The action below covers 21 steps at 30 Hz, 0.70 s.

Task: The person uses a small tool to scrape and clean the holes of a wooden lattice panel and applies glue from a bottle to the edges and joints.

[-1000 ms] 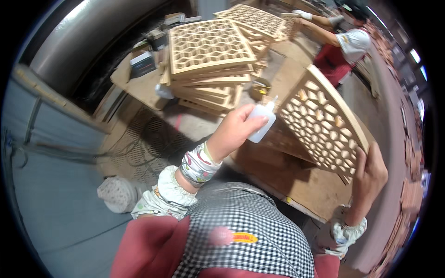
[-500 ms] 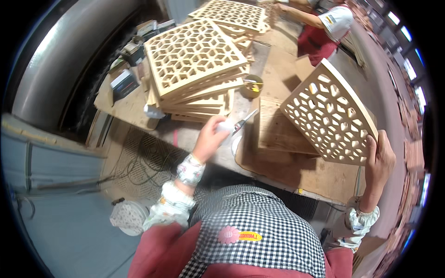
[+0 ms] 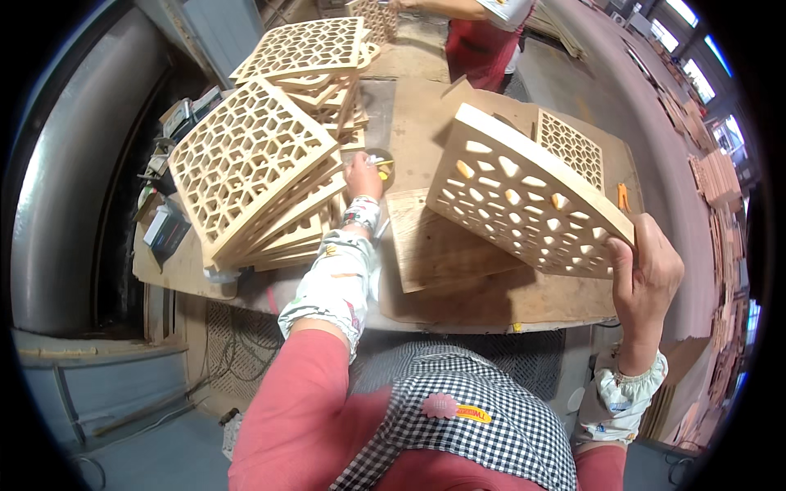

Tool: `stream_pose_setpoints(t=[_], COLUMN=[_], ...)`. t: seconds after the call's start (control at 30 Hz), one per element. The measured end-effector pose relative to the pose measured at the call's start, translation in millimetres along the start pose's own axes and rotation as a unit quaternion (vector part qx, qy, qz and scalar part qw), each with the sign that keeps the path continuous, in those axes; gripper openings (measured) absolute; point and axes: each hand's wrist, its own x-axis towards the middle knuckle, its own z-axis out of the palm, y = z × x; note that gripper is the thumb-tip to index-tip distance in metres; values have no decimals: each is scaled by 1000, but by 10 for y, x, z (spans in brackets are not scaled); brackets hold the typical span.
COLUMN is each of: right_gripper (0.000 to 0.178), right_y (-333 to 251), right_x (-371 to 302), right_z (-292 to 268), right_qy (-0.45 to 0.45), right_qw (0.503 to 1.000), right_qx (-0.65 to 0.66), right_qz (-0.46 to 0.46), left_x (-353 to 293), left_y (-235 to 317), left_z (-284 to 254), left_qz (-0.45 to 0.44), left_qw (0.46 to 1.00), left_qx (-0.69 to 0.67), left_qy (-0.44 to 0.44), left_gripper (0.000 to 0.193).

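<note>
My right hand (image 3: 643, 266) grips the edge of a pale wooden panel (image 3: 524, 209) with irregular cut-out holes. The panel is tilted up over a plain wooden board (image 3: 446, 245) on the bench. My left hand (image 3: 363, 176) reaches to a small round tub (image 3: 381, 170) holding yellow and white bits. Its fingers are curled at the tub's rim, and what they hold, if anything, is hidden. Close on its left stands a stack of lattice panels (image 3: 254, 159) with a hexagon pattern.
Another lattice stack (image 3: 303, 49) stands farther back. A small lattice panel (image 3: 571, 150) and an orange tool (image 3: 623, 196) lie beyond the held panel. Small boxes (image 3: 168, 229) line the left edge. Across the bench is a person in a red apron (image 3: 481, 53).
My left hand, which held a slim pointed tool and something white, has moved away from me to the tub. The tool no longer shows in it. My right hand still holds the panel.
</note>
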Motion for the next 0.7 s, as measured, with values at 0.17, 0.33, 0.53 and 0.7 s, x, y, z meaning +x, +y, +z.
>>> stream_pose_setpoints(t=[0.17,0.33,0.53,0.7], right_gripper=[37,36,35,35], right_y=[112,144,109,119], right_x=[-20,49,50,-40], right_z=[14,22,14,-35], right_qy=[1,15,33,47], right_qw=[1000,999,998,998], right_qx=[-19,-23,-44,-42], right_qz=[16,21,3,-5], left_x=[-828,-2230,-2099,-2463], left_y=[134,-866,-982,-1171], left_z=[-406,-830,-855,-1495], left_qz=[189,123,33,-240], left_qw=[980,965,967,847], left_qx=[-57,216,199,-311], left_qy=[18,-80,-156,-357], left_gripper=[43,69,49,40])
